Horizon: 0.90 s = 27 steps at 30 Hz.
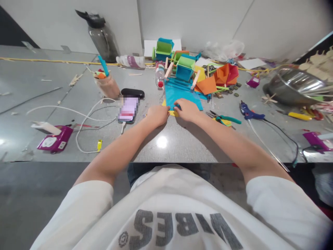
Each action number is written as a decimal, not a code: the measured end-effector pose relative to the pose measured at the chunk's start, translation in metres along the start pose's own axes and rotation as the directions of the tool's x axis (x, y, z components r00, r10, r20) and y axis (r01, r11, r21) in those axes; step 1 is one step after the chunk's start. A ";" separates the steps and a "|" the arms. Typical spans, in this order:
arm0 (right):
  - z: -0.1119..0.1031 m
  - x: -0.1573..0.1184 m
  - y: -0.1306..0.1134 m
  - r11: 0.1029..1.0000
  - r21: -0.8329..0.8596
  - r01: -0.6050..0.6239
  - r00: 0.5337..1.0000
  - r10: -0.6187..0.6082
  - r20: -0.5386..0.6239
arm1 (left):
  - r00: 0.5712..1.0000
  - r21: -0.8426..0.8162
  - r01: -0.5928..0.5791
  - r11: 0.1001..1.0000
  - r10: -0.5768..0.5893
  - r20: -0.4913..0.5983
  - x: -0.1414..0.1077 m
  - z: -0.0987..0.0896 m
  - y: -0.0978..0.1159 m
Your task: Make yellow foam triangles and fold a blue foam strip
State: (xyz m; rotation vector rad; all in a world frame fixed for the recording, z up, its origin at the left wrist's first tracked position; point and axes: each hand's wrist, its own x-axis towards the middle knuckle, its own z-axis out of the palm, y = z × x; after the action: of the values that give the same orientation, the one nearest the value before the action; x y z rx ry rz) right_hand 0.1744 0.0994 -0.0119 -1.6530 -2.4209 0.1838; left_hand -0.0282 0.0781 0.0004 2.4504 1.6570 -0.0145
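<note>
My left hand point(158, 116) is closed, its fingertips at a yellow piece of paper point(172, 113) that shows between my hands. Beside it, my right hand point(186, 109) curls over a small dark-blue thing point(178, 106) whose kind I cannot make out. A flat sheet of blue paper point(177, 95) lies just beyond both hands, partly covered by the right one. To the right of my right hand are green-handled pliers point(229, 119), lying over some yellow scraps.
Folded green and blue paper boxes point(185, 67) stand at the back with sticks. Left are a phone point(128, 109) on a cable, a black case point(132, 93) and a cup point(107, 85). Right are a blue glue gun point(251, 111), a yellow-handled tool point(299, 116) and a metal bowl point(283, 92).
</note>
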 end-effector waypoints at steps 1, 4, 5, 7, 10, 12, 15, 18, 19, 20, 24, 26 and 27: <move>-0.003 0.011 -0.002 1.000 0.013 -0.016 1.000 0.016 -0.003 | 1.000 -0.001 0.004 1.000 -0.004 -0.004 0.001 0.001 0.000; -0.009 0.047 -0.014 0.999 0.039 0.001 1.000 0.000 -0.027 | 1.000 -0.002 0.017 1.000 -0.017 -0.013 0.004 0.004 -0.001; -0.011 0.060 -0.020 0.998 0.044 0.035 0.999 -0.033 -0.037 | 1.000 -0.004 0.020 1.000 -0.020 -0.016 0.005 0.006 -0.001; -0.012 0.084 -0.033 0.993 0.050 0.107 0.994 -0.105 -0.043 | 0.999 -0.007 0.024 1.000 -0.024 -0.021 0.007 0.009 -0.002; -0.007 0.121 -0.057 0.985 0.091 0.149 0.989 -0.150 0.002 | 0.999 -0.010 0.028 1.000 -0.028 -0.025 0.008 0.012 -0.003; 0.000 0.144 -0.074 0.970 0.158 0.187 0.979 -0.197 0.048 | 0.999 -0.006 0.030 1.000 -0.030 -0.020 0.007 0.014 -0.004; 0.015 0.170 -0.099 0.944 0.213 0.253 0.959 -0.274 0.075 | 0.999 0.000 0.034 0.999 -0.034 -0.010 0.007 0.014 -0.004; 0.025 0.184 -0.113 0.947 0.179 0.268 0.954 -0.286 0.089 | 0.999 -0.004 0.041 0.999 -0.041 -0.006 0.007 0.014 -0.005; 0.027 0.186 -0.114 0.949 0.171 0.263 0.956 -0.281 0.085 | 0.999 -0.006 0.043 0.999 -0.043 -0.005 0.006 0.013 -0.005; 0.027 0.187 -0.111 0.952 0.172 0.253 0.960 -0.269 0.078 | 0.999 -0.007 0.042 0.999 -0.042 -0.003 0.006 0.013 -0.005; 0.015 0.179 -0.074 0.959 0.210 0.191 0.978 -0.203 0.036 | 1.000 -0.021 0.025 0.999 -0.025 -0.002 0.005 0.011 -0.004; 0.005 0.168 -0.046 0.964 0.206 0.169 0.984 -0.177 0.023 | 1.000 -0.030 0.022 0.999 -0.022 0.001 0.006 0.010 -0.005; 0.000 0.160 -0.031 0.967 0.205 0.151 0.987 -0.158 0.019 | 1.000 -0.032 0.022 0.999 -0.022 0.003 0.006 0.010 -0.005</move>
State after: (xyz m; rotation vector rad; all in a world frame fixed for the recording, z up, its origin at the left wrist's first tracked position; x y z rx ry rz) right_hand 0.0902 0.2371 0.0107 -1.3787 -2.4499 0.4238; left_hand -0.0295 0.0834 -0.0111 2.4073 1.6704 0.0062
